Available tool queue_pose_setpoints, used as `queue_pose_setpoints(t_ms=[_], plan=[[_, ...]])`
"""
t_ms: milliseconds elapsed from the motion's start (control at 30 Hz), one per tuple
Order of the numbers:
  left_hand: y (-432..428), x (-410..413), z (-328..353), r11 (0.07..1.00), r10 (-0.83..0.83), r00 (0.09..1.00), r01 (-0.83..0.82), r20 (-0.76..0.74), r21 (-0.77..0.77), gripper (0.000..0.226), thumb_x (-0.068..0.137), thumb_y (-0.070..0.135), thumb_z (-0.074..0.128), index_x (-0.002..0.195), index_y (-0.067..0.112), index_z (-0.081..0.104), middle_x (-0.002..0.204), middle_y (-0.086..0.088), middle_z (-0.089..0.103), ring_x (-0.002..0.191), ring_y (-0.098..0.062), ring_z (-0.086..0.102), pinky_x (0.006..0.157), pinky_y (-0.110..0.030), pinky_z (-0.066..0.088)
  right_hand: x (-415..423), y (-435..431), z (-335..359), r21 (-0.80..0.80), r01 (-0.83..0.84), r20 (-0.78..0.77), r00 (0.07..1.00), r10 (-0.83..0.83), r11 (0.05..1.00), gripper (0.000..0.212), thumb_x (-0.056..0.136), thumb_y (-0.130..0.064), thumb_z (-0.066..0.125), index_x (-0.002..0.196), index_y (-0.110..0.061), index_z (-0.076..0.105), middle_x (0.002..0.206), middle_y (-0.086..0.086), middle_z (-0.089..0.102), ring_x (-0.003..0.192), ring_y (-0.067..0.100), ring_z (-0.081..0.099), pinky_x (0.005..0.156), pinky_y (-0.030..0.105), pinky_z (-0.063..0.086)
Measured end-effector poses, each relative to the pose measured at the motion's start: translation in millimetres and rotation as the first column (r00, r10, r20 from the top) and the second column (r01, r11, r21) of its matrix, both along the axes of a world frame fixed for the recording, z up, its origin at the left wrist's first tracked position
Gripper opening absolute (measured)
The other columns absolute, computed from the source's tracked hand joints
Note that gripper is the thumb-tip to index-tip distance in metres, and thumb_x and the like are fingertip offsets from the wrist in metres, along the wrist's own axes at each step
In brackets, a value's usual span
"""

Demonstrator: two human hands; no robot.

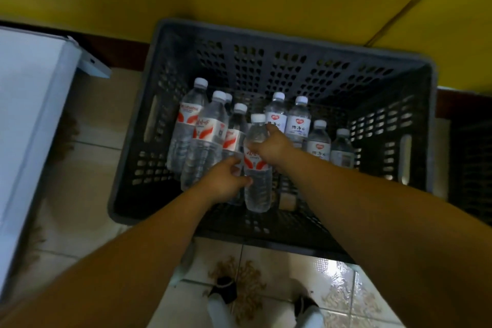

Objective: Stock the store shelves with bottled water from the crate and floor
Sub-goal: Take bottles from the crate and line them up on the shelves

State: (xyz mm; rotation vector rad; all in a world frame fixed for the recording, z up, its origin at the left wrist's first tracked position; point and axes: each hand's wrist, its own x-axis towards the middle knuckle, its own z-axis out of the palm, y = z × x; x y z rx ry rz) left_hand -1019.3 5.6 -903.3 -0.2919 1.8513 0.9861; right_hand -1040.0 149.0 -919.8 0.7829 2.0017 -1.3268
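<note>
In the crate (266,32) the nearest bottle (257,189) stands near upright between both hands, cap pointing away; the right hand (271,148) grips its shoulder, while the left hand (226,181) curls at its label, on it or its neighbour I cannot tell.

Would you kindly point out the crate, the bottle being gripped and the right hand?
crate (269,61): head view, far wall.
bottle (257,192): head view, lower body.
right hand (270,148): head view, back of hand.
</note>
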Motion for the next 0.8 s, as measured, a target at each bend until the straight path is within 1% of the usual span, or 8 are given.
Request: queue_pose_setpoints(t_ms=[100,200,333,433,533,667,733,800], plan=[[-3,-1,6,0.999,-0.036,0.999,0.036,-0.012,0.0,0.077,0.086,0.019,0.07,0.15,0.013,0.028,0.145,-0.009,0.042,0.129,-0.023,0.045,0.104,-0.035,0.042,10,4,10,0.027,-0.03,-0.077,0.997,0.031,0.999,0.054,0.09,-0.021,0.066,0.139,-0.013,0.042,0.129,0.009,0.055,0.116,0.029,0.055,0.096,0.04,0.048],[-6,2,22,0.998,-0.035,0.998,0.038,-0.042,0.055,0.075,0.085,0.022,0.071,0.148,0.017,0.03,0.145,-0.006,0.043,0.128,-0.023,0.046,0.104,-0.039,0.042,13,14,32,-0.039,0.033,-0.14,0.989,-0.038,0.999,0.055,0.091,-0.017,0.067,0.141,-0.015,0.043,0.12,0.002,0.056,0.112,0.021,0.056,0.094,0.037,0.05],[-10,9,52,0.974,0.044,0.995,-0.022,-0.093,0.225,0.075,0.086,0.017,0.07,0.146,0.029,0.028,0.127,0.01,0.047,0.123,-0.013,0.047,0.097,-0.03,0.043,5,22,83,-0.197,0.104,-0.192,0.971,-0.142,0.975,0.043,0.092,-0.018,0.066,0.132,-0.022,0.051,0.117,0.003,0.061,0.099,0.022,0.062,0.073,0.034,0.054],[-12,14,79,0.945,0.164,0.978,-0.117,-0.131,0.306,0.07,0.086,0.012,0.069,0.141,0.035,0.032,0.118,0.009,0.055,0.106,-0.012,0.055,0.092,-0.032,0.047,2,23,129,-0.255,0.083,-0.225,0.964,-0.143,0.963,0.032,0.094,-0.022,0.064,0.124,-0.028,0.053,0.113,0.001,0.065,0.093,0.022,0.065,0.062,0.032,0.053],[-17,14,114,0.91,0.244,0.948,-0.152,-0.203,0.385,0.056,0.084,0.007,0.071,0.129,0.029,0.046,0.121,0.001,0.062,0.108,-0.017,0.061,0.095,-0.039,0.05,0,17,175,-0.294,0.071,-0.315,0.934,-0.167,0.953,0.034,0.093,-0.021,0.065,0.127,-0.021,0.055,0.109,0.004,0.069,0.088,0.022,0.069,0.063,0.033,0.055],[-29,13,168,0.876,0.31,0.91,-0.161,-0.274,0.455,0.062,0.082,0.004,0.071,0.135,0.026,0.045,0.118,-0.006,0.065,0.106,-0.023,0.065,0.094,-0.048,0.052,3,-2,229,-0.27,0.059,-0.482,0.856,-0.187,0.961,0.037,0.091,-0.023,0.067,0.123,-0.013,0.052,0.118,0.011,0.067,0.092,0.021,0.069,0.071,0.032,0.056],[-39,20,203,0.852,0.353,0.883,-0.167,-0.309,0.496,0.059,0.083,0.004,0.07,0.129,0.03,0.046,0.113,-0.005,0.067,0.101,-0.021,0.067,0.087,-0.044,0.055,11,-16,263,-0.271,0.018,-0.54,0.825,-0.168,0.962,0.039,0.092,-0.024,0.066,0.127,-0.019,0.05,0.116,0.008,0.067,0.095,0.02,0.069,0.079,0.036,0.058],[-52,31,240,0.831,0.386,0.859,-0.165,-0.336,0.532,0.056,0.084,0.005,0.069,0.126,0.034,0.046,0.108,-0.001,0.069,0.093,-0.016,0.07,0.075,-0.038,0.057,21,-33,303,-0.259,-0.068,-0.582,0.807,-0.1,0.963,0.034,0.094,-0.025,0.064,0.123,-0.032,0.047,0.11,0.003,0.069,0.094,0.02,0.07,0.079,0.041,0.058]])
